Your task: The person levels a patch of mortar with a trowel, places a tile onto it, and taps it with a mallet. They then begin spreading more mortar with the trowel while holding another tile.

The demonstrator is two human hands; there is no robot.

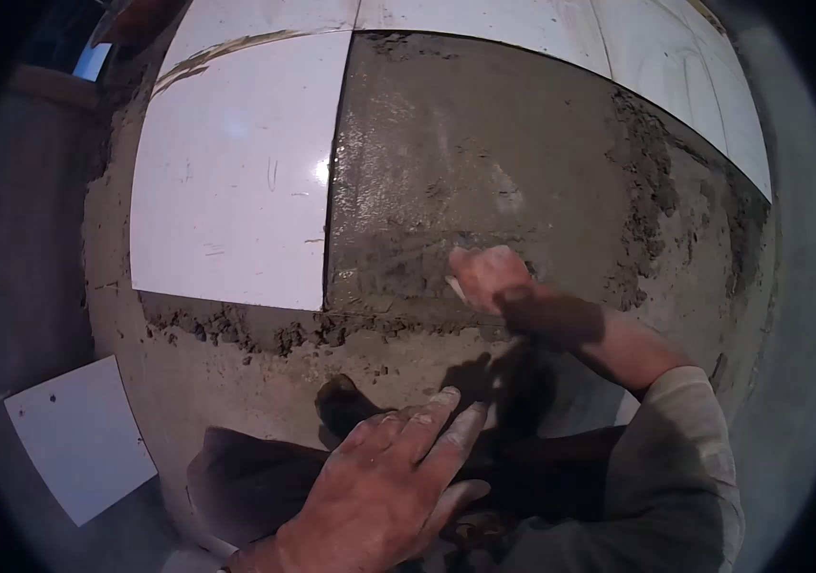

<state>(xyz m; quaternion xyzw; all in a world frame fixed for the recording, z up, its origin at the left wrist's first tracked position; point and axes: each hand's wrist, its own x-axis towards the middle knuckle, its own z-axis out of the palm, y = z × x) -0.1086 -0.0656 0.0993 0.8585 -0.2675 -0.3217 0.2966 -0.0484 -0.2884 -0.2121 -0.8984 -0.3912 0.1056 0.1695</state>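
Mortar (484, 172) fills the frame's middle, wet and grey, bordered by a white tile (231, 172) on the left and more tiles (656, 57) along the top. Right hand (486, 277), at centre, rests on the mortar, curled around a small pale thing I cannot identify. Left hand (384, 487), bottom centre, lies flat with fingers spread. Another loose tile (78, 435) sits lower left.

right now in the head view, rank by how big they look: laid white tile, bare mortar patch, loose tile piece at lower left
1. bare mortar patch
2. laid white tile, slightly smaller
3. loose tile piece, though nearer the camera
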